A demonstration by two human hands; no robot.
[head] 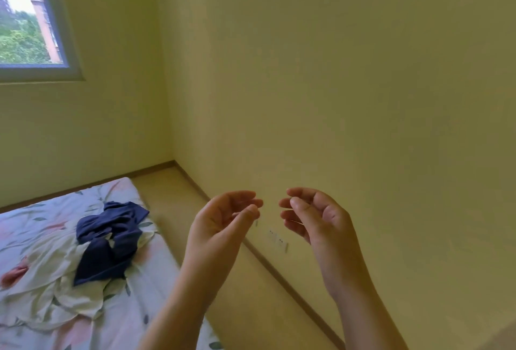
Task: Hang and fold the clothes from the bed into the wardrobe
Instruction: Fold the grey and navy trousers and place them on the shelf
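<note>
A crumpled dark blue garment (111,238) lies on the bed (36,215) at lower left, on top of a rumpled white garment (53,282). The bed has a floral sheet. My left hand (220,227) and my right hand (318,218) are raised side by side in front of the wall, palms turned inward, fingers loosely curled, fingertips a small gap apart. Neither hand holds anything. Both hands are to the right of the bed and well clear of the clothes. No wardrobe is in view.
A strip of light floor (223,280) runs between the bed and the yellow wall (335,84). A wall socket (279,239) sits low near the skirting board. A window (25,20) is at upper left above the bed.
</note>
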